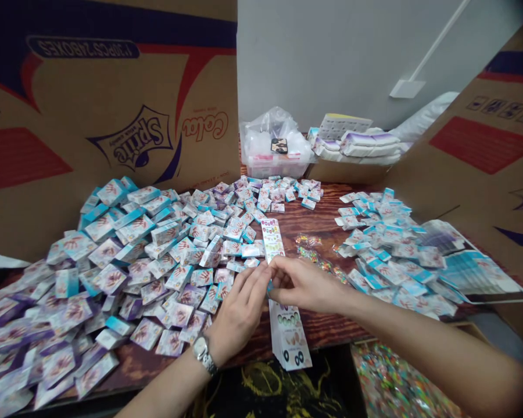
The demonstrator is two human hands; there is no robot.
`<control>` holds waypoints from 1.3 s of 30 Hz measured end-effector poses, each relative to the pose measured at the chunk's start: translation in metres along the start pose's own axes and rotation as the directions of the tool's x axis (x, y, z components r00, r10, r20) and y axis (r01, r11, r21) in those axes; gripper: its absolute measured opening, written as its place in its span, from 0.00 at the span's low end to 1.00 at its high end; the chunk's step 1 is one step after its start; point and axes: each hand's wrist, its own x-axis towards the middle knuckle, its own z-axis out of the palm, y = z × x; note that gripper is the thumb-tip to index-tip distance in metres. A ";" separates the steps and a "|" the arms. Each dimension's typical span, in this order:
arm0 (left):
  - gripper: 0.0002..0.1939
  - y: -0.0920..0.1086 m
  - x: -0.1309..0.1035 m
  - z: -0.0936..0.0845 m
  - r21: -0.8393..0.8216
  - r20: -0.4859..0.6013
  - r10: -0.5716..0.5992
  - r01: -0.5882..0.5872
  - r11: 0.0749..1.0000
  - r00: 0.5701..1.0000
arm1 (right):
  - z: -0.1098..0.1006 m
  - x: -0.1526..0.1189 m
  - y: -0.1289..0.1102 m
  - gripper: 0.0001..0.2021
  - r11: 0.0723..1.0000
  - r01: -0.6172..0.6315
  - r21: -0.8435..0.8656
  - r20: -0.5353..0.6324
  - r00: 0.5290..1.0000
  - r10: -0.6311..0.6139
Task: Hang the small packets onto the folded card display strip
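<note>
My left hand, a metal watch on its wrist, meets my right hand near the table's front edge. Fingers of both are closed around a small blue-edged thing, mostly hidden by them; its blue resembles that of the small boxes. Beneath them lies a stack of long printed paper strips, overhanging the front edge. Another part of the strips shows beyond my fingers. A big heap of small blue, purple and white boxes spreads to the left. Small bags of colourful candy lie right of the strips.
Flattish blue-and-white cartons are piled at right, beside fanned printed sheets. Large cardboard boxes flank the dark wood table. A plastic tub with bags stands behind. Below right, many candy bags fill a container.
</note>
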 end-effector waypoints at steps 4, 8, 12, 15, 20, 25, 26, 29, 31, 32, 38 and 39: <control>0.31 -0.005 -0.005 0.003 0.103 0.037 -0.009 0.005 0.995 0.999 | 0.009 0.006 -0.003 0.08 0.946 0.026 -0.322 -0.107 0.992 -0.064; 0.30 -0.009 -0.010 0.003 0.131 0.036 -0.063 0.058 0.990 0.997 | 0.021 0.011 -0.006 0.11 0.955 -0.002 -0.296 -0.142 0.989 -0.042; 0.30 -0.012 -0.012 0.000 0.095 -0.058 -0.146 0.151 0.984 0.988 | 0.038 0.009 -0.006 0.12 1.000 0.015 -0.003 -0.228 0.973 -0.015; 0.31 -0.012 -0.010 -0.005 0.048 -0.125 -0.204 0.211 0.976 0.971 | 0.054 0.002 -0.001 0.06 0.994 0.102 0.035 -0.363 0.928 -0.083; 0.30 -0.003 -0.005 -0.004 0.029 -0.154 -0.214 0.221 0.975 0.965 | 0.077 -0.008 0.004 0.06 0.982 0.190 0.019 -0.554 0.819 -0.148; 0.27 0.003 -0.006 0.002 0.048 -0.155 -0.191 0.200 0.979 0.969 | 0.078 -0.009 0.003 0.04 0.978 0.196 0.077 -0.622 0.776 -0.107; 0.26 0.003 -0.006 0.003 0.046 -0.154 -0.192 0.202 0.978 0.969 | 0.076 -0.009 0.003 0.04 0.977 0.196 0.086 -0.611 0.785 -0.104; 0.26 0.002 -0.005 0.003 0.014 -0.167 -0.198 0.203 0.979 0.966 | 0.070 -0.008 0.005 0.03 0.982 0.169 0.082 -0.582 0.808 -0.090; 0.28 0.003 -0.002 0.002 -0.009 -0.184 -0.208 0.210 0.978 0.961 | 0.068 -0.008 0.006 0.05 0.987 0.152 0.051 -0.581 0.808 -0.095; 0.28 0.004 -0.001 0.002 -0.017 -0.193 -0.214 0.215 0.977 0.958 | 0.067 -0.008 0.006 0.06 0.987 0.157 0.033 -0.590 0.800 -0.107; 0.29 0.014 0.005 0.006 -0.023 -0.234 -0.217 0.218 0.976 0.948 | 0.069 -0.009 0.008 0.04 0.965 0.263 0.017 -0.686 0.705 -0.180; 0.29 0.015 0.005 0.007 -0.018 -0.238 -0.212 0.214 0.977 0.948 | 0.070 -0.009 0.008 0.04 0.964 0.266 0.020 -0.696 0.696 -0.178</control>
